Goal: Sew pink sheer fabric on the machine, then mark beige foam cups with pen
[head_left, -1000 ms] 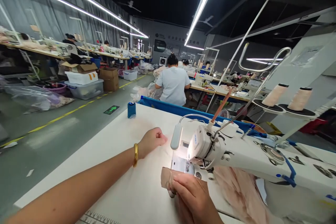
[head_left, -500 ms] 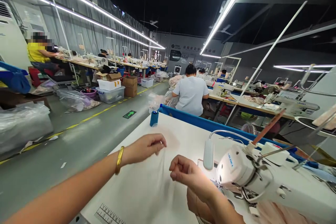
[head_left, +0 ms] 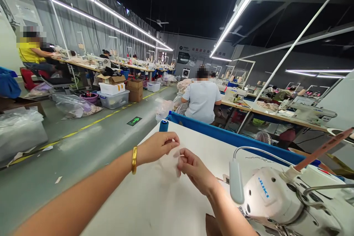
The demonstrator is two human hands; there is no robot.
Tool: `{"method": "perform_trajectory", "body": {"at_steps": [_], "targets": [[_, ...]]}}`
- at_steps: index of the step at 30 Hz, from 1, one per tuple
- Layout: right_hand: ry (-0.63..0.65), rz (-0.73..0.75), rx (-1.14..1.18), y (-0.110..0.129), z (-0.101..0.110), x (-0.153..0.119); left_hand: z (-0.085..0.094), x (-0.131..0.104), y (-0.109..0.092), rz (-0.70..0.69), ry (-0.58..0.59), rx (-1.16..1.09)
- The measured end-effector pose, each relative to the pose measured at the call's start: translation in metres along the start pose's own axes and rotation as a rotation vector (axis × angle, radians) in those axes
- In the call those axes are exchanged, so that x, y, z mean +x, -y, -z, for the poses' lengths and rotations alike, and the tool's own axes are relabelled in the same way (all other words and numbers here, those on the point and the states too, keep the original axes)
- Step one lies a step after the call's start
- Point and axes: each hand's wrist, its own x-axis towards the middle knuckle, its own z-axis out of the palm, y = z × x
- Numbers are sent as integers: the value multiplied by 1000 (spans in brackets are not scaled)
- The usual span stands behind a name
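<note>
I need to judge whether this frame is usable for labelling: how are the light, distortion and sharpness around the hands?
Head view: ceiling strip lights blow out to white; the wide lens bends the table edge. The left hand and right hand are evenly lit and fairly sharp, but the pale fabric piece between them blends into the tabletop. The sewing machine head glares slightly.

Right hand [head_left: 193, 169] left the tan fabric by the needle, now up at frame centre w/ fingertips nearly touching left hand [head_left: 159, 146]; both pinch a pale sheer piece [head_left: 173, 158] (hard to make out vs the white tabletop [head_left: 155, 202]). Left hand barely shifted, fist loosened to a pinch. View swung left & up: sewing machine [head_left: 276, 199] slid to lower right, thread cones gone from frame, blue spool [head_left: 163, 125] now just above left hand.
</note>
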Motion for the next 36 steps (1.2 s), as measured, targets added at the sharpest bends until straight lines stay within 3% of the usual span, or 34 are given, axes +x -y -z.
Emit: {"method": "perform_trajectory", "body": {"at_steps": [3,6,12,17,22,25,30,36], "targets": [[-52,-12,7,1,12,-2,9,13,17,26,-84,30],[-175,44,-10,2,14,8,1,28,28,27,-109,52],[-256,140,-216,-3,-14,29,-18,22,6,-26,16,70],[-234,43,-237,-3,-15,12,0,5,-8,-25,22,128],[-248,-40,-198,0,9,-3,17,16,7,14,-50,260],[-360,-46,-243,-5,24,8,6,37,27,37,-86,378],[-558,11,-514,-22,47,40,-28,76,59,76,-90,581],[-646,83,-859,-36,63,53,-53,92,63,-57,-60,771]]}}
